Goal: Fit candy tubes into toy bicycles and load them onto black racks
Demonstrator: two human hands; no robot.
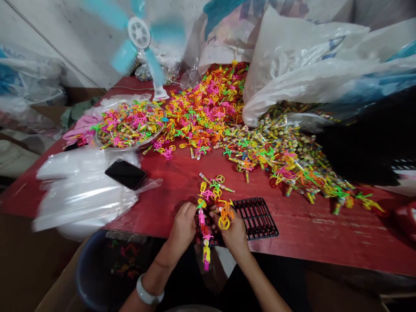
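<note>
My left hand (pixel 182 227) is closed at the left side of a narrow row of pink, red and yellow plastic toy pieces (pixel 205 236), its fingertips partly hidden there. Dark, rack-like edges show under the row. In my right hand (pixel 235 234), curled just right of the row, are small orange and yellow plastic toy pieces (pixel 225 214), one with a ring. A black slotted plastic rack (pixel 260 219) lies flat on the table by my right hand. Just beyond my hands lie a few loose toy pieces (pixel 209 190) and a patterned tube (pixel 226 188).
A big heap of plastic toy pieces (pixel 201 112) and patterned tubes (pixel 292 143) covers the red table's (pixel 162 169) back. At left are a full tray (pixel 130 148), clear bags (pixel 87 190) and a phone (pixel 125 174). A fan (pixel 139 32) spins behind; a tub (pixel 86 277) stands below.
</note>
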